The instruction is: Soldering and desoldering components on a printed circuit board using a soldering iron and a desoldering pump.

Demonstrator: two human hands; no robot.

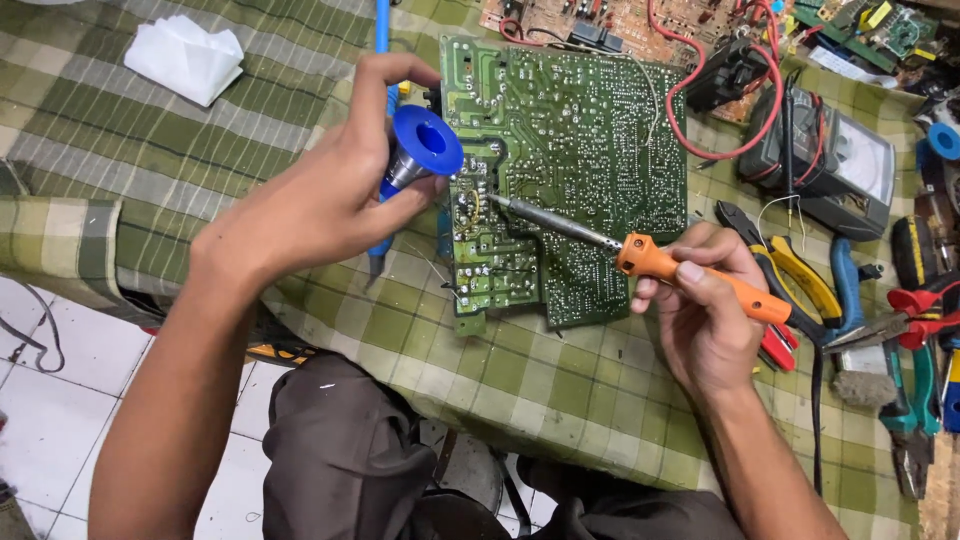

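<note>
Solder iron (pixel 640 255) in right hand (pixel 705 315), tip on board (pixel 570 150)

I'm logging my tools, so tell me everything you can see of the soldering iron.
The soldering iron has an orange handle, seemingly plastic, and a slim grey metal shaft ending in a tip. The right hand grips the handle. It lies nearly flat, pointing left, with its tip on the green board near its left edge. A dark cord trails from the handle's rear.
</note>
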